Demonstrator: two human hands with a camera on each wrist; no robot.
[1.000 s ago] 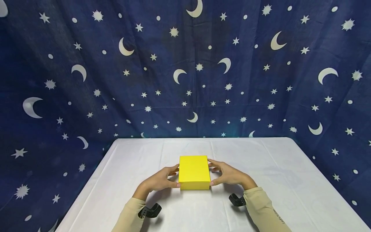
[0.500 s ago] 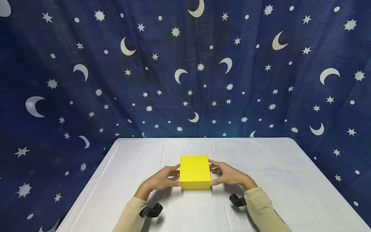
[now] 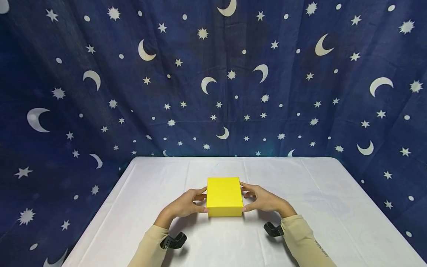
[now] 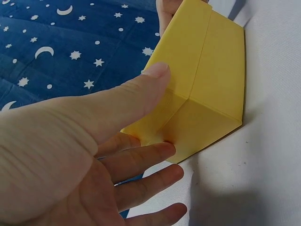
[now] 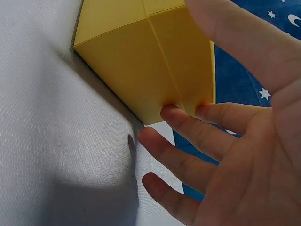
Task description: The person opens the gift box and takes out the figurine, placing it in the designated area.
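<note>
A yellow cardboard box (image 3: 224, 193) sits on the white-covered table, its broad plain top facing up. My left hand (image 3: 186, 203) holds its left side, the thumb on the front face near the corner. In the left wrist view, index and middle fingertips (image 4: 165, 149) touch the side, while the other two fingers stand off it. My right hand (image 3: 265, 199) grips the opposite side in a mirrored way, with two fingertips (image 5: 173, 113) against the box wall. A seam runs around the box's sides (image 5: 122, 61), like a lid's lower edge. The far side is hidden.
The white tablecloth (image 3: 160, 174) stretches around the box with faint creases. Behind and beside the table hangs a dark blue curtain (image 3: 186, 92) with moons and stars. A black wrist device (image 3: 174, 241) sits at the left sleeve, another black device (image 3: 273, 229) at the right.
The head view has shifted very slightly. Both hands stay at the box's sides, and the box keeps its place on the table.
</note>
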